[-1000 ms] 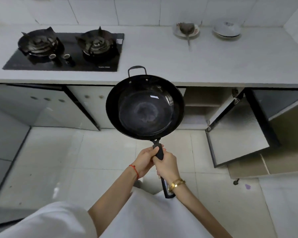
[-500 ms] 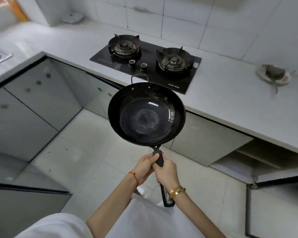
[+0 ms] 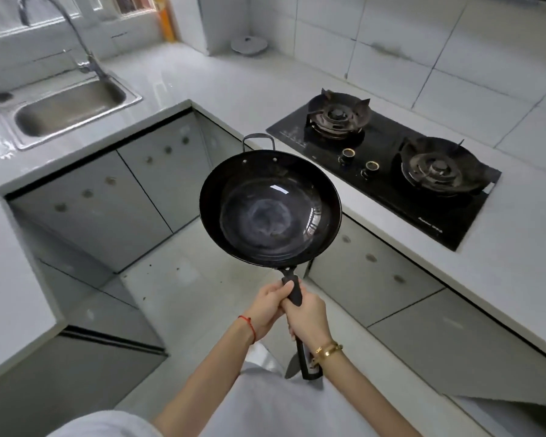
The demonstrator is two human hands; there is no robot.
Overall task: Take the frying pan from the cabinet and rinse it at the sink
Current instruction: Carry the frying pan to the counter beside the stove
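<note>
A black frying pan (image 3: 270, 212) with a long black handle and a small loop handle at its far rim is held level in front of me, above the floor. My left hand (image 3: 267, 305) and my right hand (image 3: 308, 316) both grip the long handle, the left one closer to the pan. The steel sink (image 3: 68, 107) sits in the counter at the upper left, its curved faucet (image 3: 60, 29) behind it. The pan is well apart from the sink, to its lower right.
An L-shaped white counter (image 3: 202, 86) wraps around the corner. A black two-burner gas stove (image 3: 388, 159) lies on its right run. A small lid-like object (image 3: 249, 45) rests in the far corner. Grey cabinet doors (image 3: 108, 203) line the base. Tiled floor lies below.
My view has swung left: the sink and faucet have come into sight, the stove has shifted right, and the open cabinet has left the frame. Both hands keep the same grip on the pan.
</note>
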